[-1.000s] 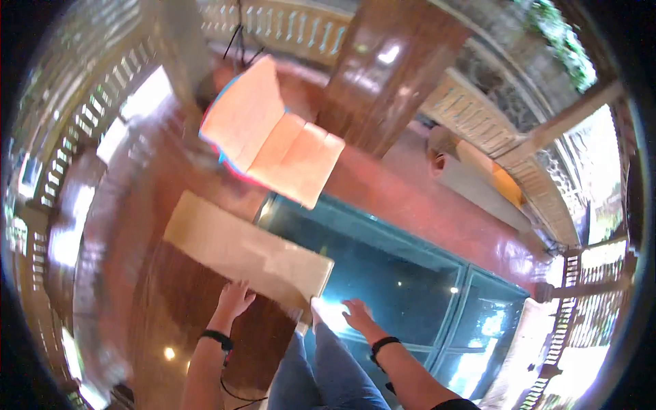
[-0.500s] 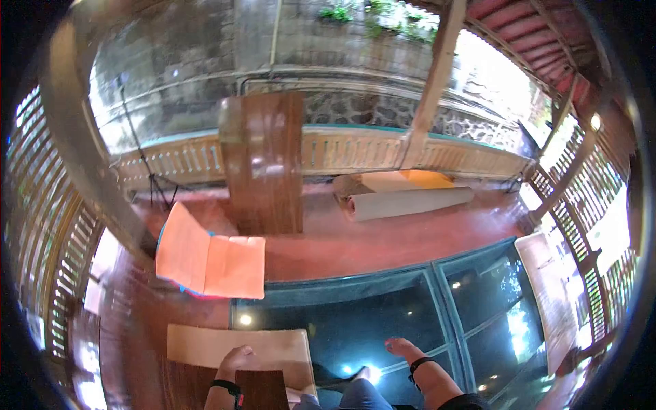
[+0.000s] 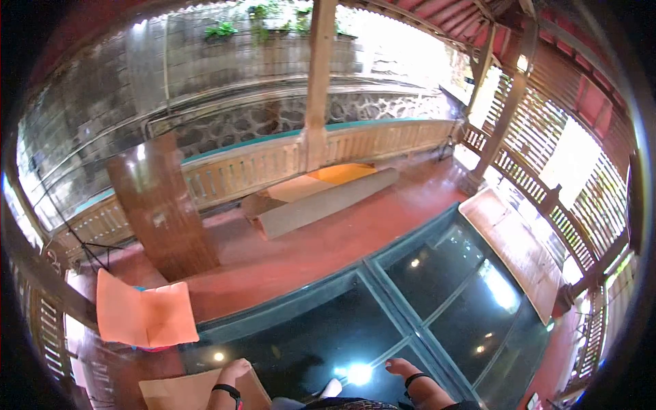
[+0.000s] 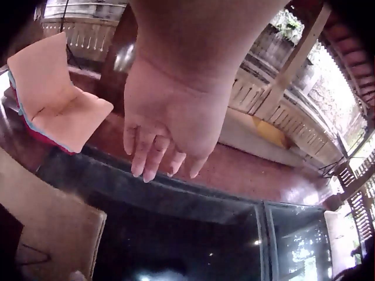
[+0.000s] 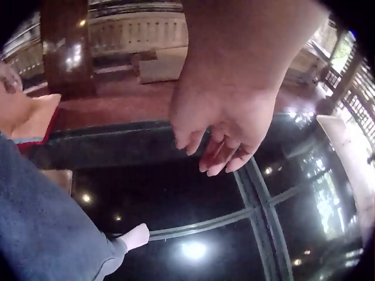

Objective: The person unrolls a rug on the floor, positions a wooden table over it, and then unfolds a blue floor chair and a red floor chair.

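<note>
My left hand [image 3: 234, 371] hangs in front of me near a tan board [image 3: 179, 394] in the head view; the left wrist view shows the hand [image 4: 173, 120] with fingers loosely extended and nothing held. To the right, my right hand [image 3: 400, 367] is above the dark glass floor panels [image 3: 314, 328]. In the right wrist view this hand [image 5: 225, 126] has its fingers slightly bent, holding nothing. A foot [image 5: 136, 236] in a light covering stands on the glass at lower left of that view.
An orange folding seat [image 3: 167, 316] is at left, beside an upright brown wooden panel [image 3: 160, 212]. A rolled mat [image 3: 328, 205] lies by the railing. Another board [image 3: 516, 249] lies along the glass on the right. A wooden post [image 3: 318, 89] and a tripod [image 3: 96, 253] stand behind.
The head view has tilted up and swung right, so the seat and brown panel sit farther left and more of the right side shows. Both hands still hang with nothing held.
</note>
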A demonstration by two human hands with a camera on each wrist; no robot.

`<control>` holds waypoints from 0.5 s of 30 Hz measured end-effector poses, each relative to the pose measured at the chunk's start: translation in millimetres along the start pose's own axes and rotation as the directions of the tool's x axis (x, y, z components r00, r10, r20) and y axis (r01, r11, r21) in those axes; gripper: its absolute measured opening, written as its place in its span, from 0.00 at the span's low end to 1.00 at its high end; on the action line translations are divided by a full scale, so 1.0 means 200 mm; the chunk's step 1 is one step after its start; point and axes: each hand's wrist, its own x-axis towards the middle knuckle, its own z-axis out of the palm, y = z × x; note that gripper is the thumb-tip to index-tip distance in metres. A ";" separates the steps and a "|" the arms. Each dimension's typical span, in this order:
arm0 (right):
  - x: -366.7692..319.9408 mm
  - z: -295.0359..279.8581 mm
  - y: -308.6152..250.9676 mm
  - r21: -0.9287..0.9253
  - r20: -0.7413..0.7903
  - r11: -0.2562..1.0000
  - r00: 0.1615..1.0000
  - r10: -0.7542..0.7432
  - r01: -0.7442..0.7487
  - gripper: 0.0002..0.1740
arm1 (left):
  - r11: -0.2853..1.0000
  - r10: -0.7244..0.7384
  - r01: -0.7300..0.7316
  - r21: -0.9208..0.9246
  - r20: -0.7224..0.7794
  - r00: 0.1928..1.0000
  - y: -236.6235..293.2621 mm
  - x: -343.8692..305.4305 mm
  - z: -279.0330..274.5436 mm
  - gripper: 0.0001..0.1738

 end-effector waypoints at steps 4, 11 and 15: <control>-0.05 -0.04 0.20 0.093 0.015 0.996 1.000 -0.011 0.010 0.20 | 0.977 0.102 -0.127 0.172 0.149 0.984 -0.22 0.40 0.31 0.18; 0.22 -0.15 0.79 0.426 0.035 0.893 0.989 0.140 -0.142 0.19 | 0.955 -0.273 0.258 0.143 0.098 0.957 0.16 0.56 -0.26 0.21; 0.29 -0.58 0.67 0.267 -0.140 0.933 0.948 0.285 -0.241 0.17 | 0.957 -0.275 0.254 0.138 0.164 0.947 0.46 0.92 -0.75 0.21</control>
